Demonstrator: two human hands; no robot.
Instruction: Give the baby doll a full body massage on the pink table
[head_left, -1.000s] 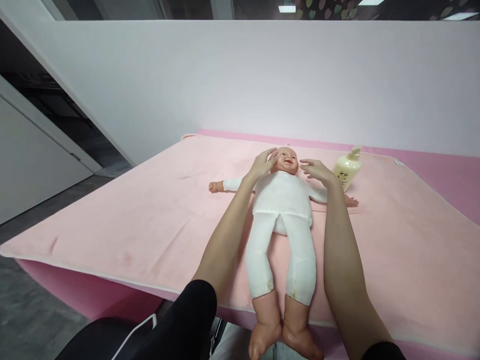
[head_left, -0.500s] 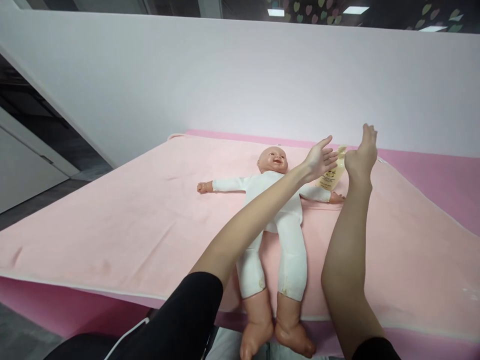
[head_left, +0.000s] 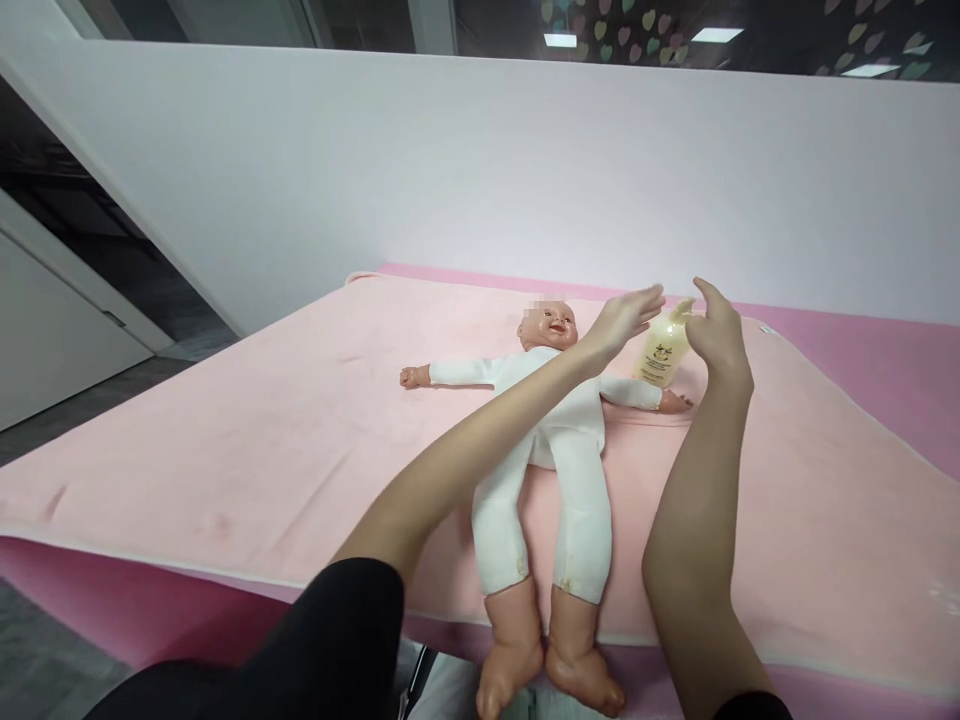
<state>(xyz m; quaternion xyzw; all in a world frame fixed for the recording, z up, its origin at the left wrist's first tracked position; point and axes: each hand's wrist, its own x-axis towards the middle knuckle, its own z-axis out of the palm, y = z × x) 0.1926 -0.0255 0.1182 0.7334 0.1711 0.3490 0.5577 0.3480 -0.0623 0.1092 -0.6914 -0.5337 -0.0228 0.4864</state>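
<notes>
A baby doll [head_left: 577, 510] with a white cloth body lies on its back on a pink blanket [head_left: 262, 430], its feet past the front edge. Across the doll's chest reaches my left arm. My left hand [head_left: 624, 322] is held above the doll's shoulder with fingers stretched out and nothing in it. To its right, my right hand [head_left: 718, 335] is raised with fingers extended, also holding nothing. Between the two hands, farther back, a pale yellow pump bottle [head_left: 661, 348] stands near the doll's outstretched arm. Neither hand appears to grip it.
A white wall panel [head_left: 480, 170] rises behind the pink table [head_left: 862, 370], with dark glass above it. At the left, beyond the table's edge, are a grey floor [head_left: 67, 440] and a white door panel [head_left: 60, 330].
My left hand has turned from palm showing to a flatter pose and shifted slightly left. My right hand has lowered and tilted left. More of the bottle shows now.
</notes>
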